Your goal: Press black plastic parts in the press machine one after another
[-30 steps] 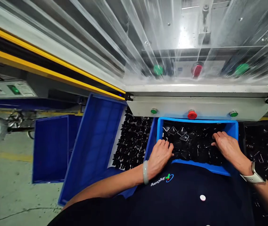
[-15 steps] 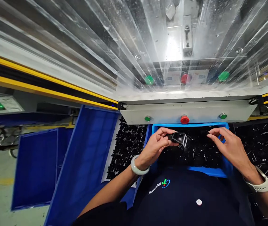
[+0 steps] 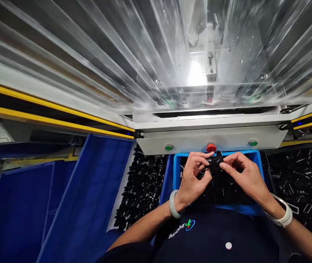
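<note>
Both hands meet over the blue bin [image 3: 175,171], closed on a small glossy black plastic part [image 3: 215,163]. My left hand [image 3: 195,179] pinches its left side with the fingertips. On the right, the thumb and fingers of my right hand [image 3: 245,173] grip its other side. The fingers cover much of the part, so its full shape is hidden. Below it, the bin holds many black pieces [image 3: 223,190], too dark to tell apart.
Ahead stands a machine panel with a red button [image 3: 211,147] and green buttons [image 3: 168,147] [image 3: 252,143], under a clear cover [image 3: 145,65]. Rows of black parts [image 3: 142,186] lie at left beside a tilted blue crate [image 3: 90,190]. More black pieces [image 3: 304,182] lie at right.
My right hand has come left and taken hold of the black part, which my left hand held alone before. The part has turned and risen slightly in view. The camera view has shifted.
</note>
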`<action>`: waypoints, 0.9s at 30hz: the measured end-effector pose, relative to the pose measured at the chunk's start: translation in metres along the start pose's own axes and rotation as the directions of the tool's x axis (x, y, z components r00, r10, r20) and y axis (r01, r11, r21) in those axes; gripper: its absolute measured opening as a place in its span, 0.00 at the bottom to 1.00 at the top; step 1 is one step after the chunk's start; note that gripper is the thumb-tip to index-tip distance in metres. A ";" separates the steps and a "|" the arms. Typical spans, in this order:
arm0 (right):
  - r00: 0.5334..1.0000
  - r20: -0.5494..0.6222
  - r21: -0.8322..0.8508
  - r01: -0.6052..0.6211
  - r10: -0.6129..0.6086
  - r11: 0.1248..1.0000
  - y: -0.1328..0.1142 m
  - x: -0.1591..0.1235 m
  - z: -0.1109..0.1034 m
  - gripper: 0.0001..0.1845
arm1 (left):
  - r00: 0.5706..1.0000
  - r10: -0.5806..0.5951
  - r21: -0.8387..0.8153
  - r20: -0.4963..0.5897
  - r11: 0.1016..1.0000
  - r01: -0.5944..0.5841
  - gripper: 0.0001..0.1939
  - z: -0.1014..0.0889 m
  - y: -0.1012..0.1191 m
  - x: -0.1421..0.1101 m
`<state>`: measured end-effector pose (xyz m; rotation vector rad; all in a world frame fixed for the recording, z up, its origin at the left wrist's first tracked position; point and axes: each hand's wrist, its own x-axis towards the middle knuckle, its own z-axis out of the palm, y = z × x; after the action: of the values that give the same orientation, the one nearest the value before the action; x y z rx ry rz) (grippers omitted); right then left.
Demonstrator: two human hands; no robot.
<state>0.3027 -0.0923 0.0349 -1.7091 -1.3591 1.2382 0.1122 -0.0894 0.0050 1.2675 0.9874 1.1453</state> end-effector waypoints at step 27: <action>0.800 0.143 -0.776 0.456 -0.583 0.436 -0.132 0.131 -0.105 0.38 | 0.933 0.273 0.352 -0.235 0.919 -0.180 0.11 -0.060 0.078 0.392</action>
<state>0.3544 0.0781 0.1530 -1.5873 -2.3201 0.0867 0.1185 0.3030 0.1005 1.5437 1.3063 1.4130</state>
